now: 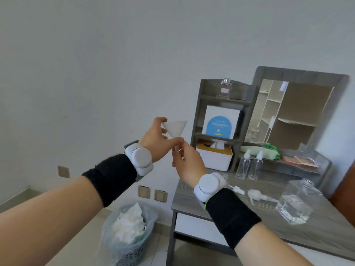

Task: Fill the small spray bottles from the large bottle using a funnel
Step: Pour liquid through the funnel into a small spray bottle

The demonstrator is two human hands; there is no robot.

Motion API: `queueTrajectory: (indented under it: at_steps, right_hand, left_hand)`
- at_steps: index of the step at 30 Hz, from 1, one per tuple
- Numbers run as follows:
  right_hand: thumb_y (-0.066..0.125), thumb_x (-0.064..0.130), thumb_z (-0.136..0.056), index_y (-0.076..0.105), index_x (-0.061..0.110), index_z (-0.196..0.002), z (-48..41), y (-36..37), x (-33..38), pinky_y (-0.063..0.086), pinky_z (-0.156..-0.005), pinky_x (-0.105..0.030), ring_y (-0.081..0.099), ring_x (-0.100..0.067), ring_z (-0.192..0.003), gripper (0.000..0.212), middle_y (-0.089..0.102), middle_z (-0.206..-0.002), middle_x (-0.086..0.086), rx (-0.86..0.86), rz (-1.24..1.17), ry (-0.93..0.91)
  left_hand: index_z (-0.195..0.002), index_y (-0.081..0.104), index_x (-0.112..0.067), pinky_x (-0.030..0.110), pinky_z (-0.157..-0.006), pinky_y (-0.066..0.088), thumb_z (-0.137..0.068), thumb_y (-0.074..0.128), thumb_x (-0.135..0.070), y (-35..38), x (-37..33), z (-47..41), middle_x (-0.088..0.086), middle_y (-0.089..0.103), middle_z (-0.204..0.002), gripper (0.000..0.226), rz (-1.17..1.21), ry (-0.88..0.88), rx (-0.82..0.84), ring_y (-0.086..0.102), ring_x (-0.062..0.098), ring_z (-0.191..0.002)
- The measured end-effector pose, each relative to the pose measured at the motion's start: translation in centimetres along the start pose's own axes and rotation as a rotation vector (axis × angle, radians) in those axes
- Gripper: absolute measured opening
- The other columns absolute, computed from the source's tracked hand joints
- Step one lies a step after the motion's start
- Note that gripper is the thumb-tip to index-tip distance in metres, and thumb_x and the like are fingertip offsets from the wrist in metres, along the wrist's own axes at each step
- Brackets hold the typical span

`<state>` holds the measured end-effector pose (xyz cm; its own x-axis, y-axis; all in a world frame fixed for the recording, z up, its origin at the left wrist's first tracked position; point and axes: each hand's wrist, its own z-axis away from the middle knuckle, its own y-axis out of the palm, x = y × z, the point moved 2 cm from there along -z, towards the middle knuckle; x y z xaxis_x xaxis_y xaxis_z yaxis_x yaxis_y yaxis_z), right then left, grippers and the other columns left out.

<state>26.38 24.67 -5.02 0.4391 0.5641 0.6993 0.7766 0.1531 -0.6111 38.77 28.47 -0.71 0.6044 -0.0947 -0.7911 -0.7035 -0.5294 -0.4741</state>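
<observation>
A white funnel (176, 129) is held up in the air, left of the dressing table. My left hand (156, 139) pinches its cone at the rim. My right hand (187, 162) pinches something small at the funnel's spout, hidden behind the fingers. Two small clear spray bottles (249, 167) with white tops stand at the back of the grey table (192, 200). The large clear bottle (298, 201) stands uncapped at the right. A white pump head (257, 195) and a small sprayer top (238, 189) lie on the table between them.
A tissue box (215, 156) sits under a small shelf unit (221, 104) holding a perfume bottle and a white box. A mirror (292, 112) stands behind. A bin (128, 233) full of tissues is on the floor at the table's left.
</observation>
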Motion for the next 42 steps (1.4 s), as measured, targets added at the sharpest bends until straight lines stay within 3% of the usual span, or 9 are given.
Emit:
queueTrajectory:
  at_steps: [4,8,11,14,17,21,24,36,42]
  right_hand:
    - [0.047,0.025,-0.102,0.059,0.013,-0.099,1.3,-3.6,-2.6,0.055,-0.071,-0.043,0.065,-0.021,-0.073,0.017,0.069,-0.081,-0.005,-0.04,-0.098,0.02]
    - [0.055,0.018,-0.093,0.064,0.015,-0.091,1.7,-6.8,-6.3,0.054,-0.064,-0.04,0.062,-0.023,-0.067,0.009,0.067,-0.08,-0.004,-0.069,-0.106,0.103]
    - [0.061,0.012,-0.09,0.068,0.018,-0.09,2.4,-9.0,-9.2,0.05,-0.056,-0.031,0.064,-0.02,-0.061,0.009,0.066,-0.077,0.001,-0.057,-0.076,0.163]
    - [0.058,0.007,-0.092,0.068,0.017,-0.087,3.2,-10.4,-12.7,0.059,-0.062,-0.038,0.064,-0.016,-0.055,0.015,0.07,-0.073,-0.003,-0.075,-0.02,0.269]
    - [0.058,0.017,-0.092,0.063,0.019,-0.101,3.2,-10.5,-16.4,0.058,-0.08,-0.042,0.067,-0.022,-0.08,0.011,0.07,-0.093,-0.002,-0.086,0.121,0.374]
    - [0.069,0.042,-0.088,0.04,0.018,-0.141,3.0,-8.5,-18.6,0.051,-0.089,-0.039,0.063,-0.027,-0.106,0.065,0.064,-0.123,-0.008,-0.009,0.137,0.464]
    - [0.068,0.046,-0.088,0.043,0.018,-0.144,2.6,-7.6,-19.7,0.048,-0.093,-0.035,0.06,-0.026,-0.116,0.067,0.058,-0.137,-0.005,-0.025,0.126,0.469]
    - [0.067,0.043,-0.089,0.058,0.027,-0.101,3.6,-7.6,-21.6,0.047,-0.062,-0.029,0.055,-0.013,-0.063,0.023,0.057,-0.07,0.01,-0.106,0.137,0.387]
    - [0.067,0.04,-0.089,0.058,0.027,-0.094,4.0,-7.7,-21.8,0.044,-0.056,-0.029,0.05,-0.01,-0.054,0.016,0.053,-0.06,0.009,-0.108,0.115,0.351]
  left_hand:
    - [-0.15,0.025,-0.024,0.016,-0.069,0.045,-0.083,0.078,-0.028,4.8,-2.5,-0.3,-0.005,0.069,-0.098,0.086,0.201,-0.035,0.082,0.065,0.004,-0.085]
    - [-0.149,0.031,-0.021,0.029,-0.084,0.047,-0.078,0.082,-0.032,9.1,-3.6,-1.2,0.003,0.073,-0.107,0.087,0.196,-0.017,0.072,0.068,0.02,-0.097]
    - [-0.137,0.044,-0.018,0.027,-0.074,0.053,-0.076,0.084,-0.03,11.3,-4.2,-2.1,0.005,0.074,-0.101,0.074,0.281,-0.022,0.048,0.071,0.019,-0.087]
    - [-0.131,0.045,-0.021,0.032,-0.075,0.059,-0.076,0.084,-0.026,13.2,-4.2,-3.2,0.006,0.073,-0.097,0.068,0.326,0.022,0.031,0.071,0.02,-0.082]
    - [-0.135,0.041,-0.022,0.033,-0.073,0.06,-0.078,0.083,-0.023,14.9,-4.0,-3.8,0.002,0.07,-0.091,0.071,0.326,0.032,0.035,0.069,0.017,-0.077]
    - [-0.137,0.04,-0.018,0.025,-0.066,0.057,-0.081,0.079,-0.013,16.4,-3.8,-4.5,0.007,0.067,-0.105,0.068,0.395,-0.03,0.06,0.065,0.014,-0.074]
    - [-0.135,0.043,-0.014,0.018,-0.062,0.055,-0.082,0.076,-0.006,17.3,-3.5,-5.0,0.011,0.064,-0.113,0.063,0.424,-0.064,0.104,0.065,0.014,-0.079]
    - [-0.128,0.058,-0.01,0.016,-0.062,0.056,-0.085,0.076,-0.01,19.7,-3.3,-4.7,-0.005,0.07,-0.087,0.047,0.366,-0.035,0.233,0.064,0.008,-0.068]
    - [-0.126,0.058,-0.013,0.024,-0.069,0.059,-0.083,0.077,-0.012,20.6,-3.7,-4.3,0.001,0.071,-0.088,0.047,0.304,-0.009,0.259,0.065,0.013,-0.07]
